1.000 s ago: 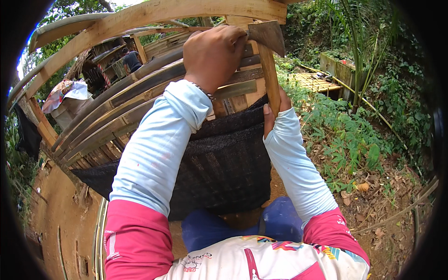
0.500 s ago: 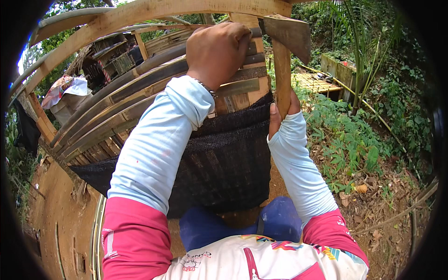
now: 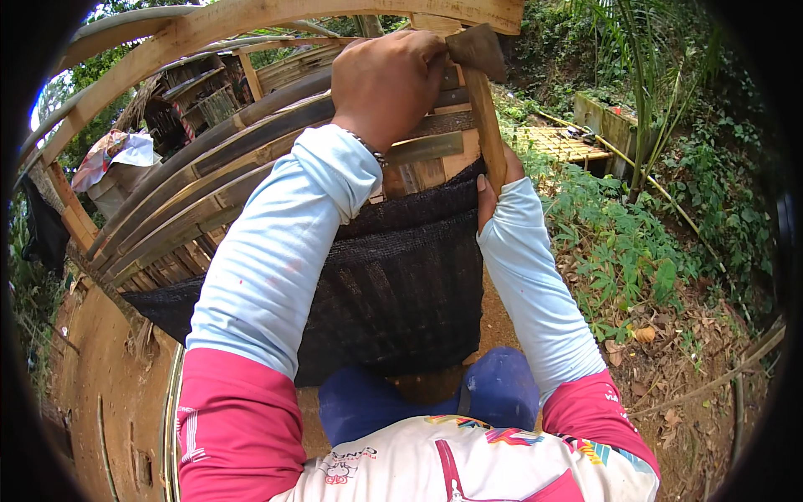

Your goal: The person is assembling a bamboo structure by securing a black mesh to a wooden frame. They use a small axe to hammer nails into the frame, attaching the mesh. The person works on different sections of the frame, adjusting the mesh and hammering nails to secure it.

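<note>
My left hand (image 3: 386,82) is closed in a pinch at the end of the upper bamboo slats (image 3: 425,149), against a wooden post (image 3: 430,173). Whatever sits between its fingertips is hidden. My right hand (image 3: 487,201) grips a hatchet (image 3: 485,113) low on its wooden handle. The dark, wedge-shaped head (image 3: 482,52) is right beside the left fingertips. Below both hands, black netting (image 3: 393,289) hangs over the lower slats.
A curved-looking timber beam (image 3: 276,18) crosses above the slats. Far left stand a bamboo hut (image 3: 201,96) and a covered heap (image 3: 117,167). On the right are plants (image 3: 619,243), a yellow bamboo platform (image 3: 560,144) and a concrete block (image 3: 600,121). Bare soil (image 3: 92,360) lies lower left.
The hatchet has moved left, bringing its head close to my left fingertips. My right hand has shifted slightly left with it. My left hand stays at the slat's end.
</note>
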`<state>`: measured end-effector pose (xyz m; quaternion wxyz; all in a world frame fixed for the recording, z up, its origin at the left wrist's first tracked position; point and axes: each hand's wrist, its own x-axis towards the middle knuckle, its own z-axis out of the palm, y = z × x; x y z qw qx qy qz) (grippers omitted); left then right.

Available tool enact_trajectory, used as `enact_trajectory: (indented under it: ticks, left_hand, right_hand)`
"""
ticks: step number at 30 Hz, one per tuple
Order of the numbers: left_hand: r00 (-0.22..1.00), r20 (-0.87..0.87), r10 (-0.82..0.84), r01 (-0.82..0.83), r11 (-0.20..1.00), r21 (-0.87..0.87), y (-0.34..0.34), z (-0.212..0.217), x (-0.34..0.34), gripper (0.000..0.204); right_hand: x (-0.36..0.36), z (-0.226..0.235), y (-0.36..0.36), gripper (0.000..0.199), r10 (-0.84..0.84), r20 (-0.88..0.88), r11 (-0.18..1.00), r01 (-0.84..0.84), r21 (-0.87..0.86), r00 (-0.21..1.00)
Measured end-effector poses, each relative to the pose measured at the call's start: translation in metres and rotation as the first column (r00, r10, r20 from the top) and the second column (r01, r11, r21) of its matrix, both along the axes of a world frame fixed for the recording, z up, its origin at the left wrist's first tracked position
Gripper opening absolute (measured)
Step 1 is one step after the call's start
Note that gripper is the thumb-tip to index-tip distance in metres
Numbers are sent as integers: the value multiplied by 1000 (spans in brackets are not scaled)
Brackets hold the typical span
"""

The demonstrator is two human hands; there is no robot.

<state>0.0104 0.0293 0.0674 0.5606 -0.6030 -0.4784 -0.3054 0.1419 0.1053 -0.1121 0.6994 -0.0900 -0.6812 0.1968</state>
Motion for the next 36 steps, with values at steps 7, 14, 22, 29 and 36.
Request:
enact_trajectory:
  ticks: [7,14,22,29,36]
  left_hand:
    - [1000,5,14,-14,1000,1,1,0,-1,10]
    - [999,24,25,-25,1000,-6,0,-1,1,11]
    - [999,22,34,-34,999,-18,-2,-1,1,11]
    - [1000,16,27,-27,1000,-4,0,1,0,10]
    - [999,13,30,-30,999,-14,0,-1,-3,10]
  right_hand:
    - [-11,-10,4,48,30,-88,1000,-31,-5,996]
    - [-8,-12,13,48,-1,-27,1000,0,-17,1000]
    - [-6,-9,7,47,-15,27,1000,14,16,1000]
    - [-9,-5,12,47,-3,10,1000,3,8,1000]
    - [-4,-9,7,47,-5,5,1000,5,-24,1000]
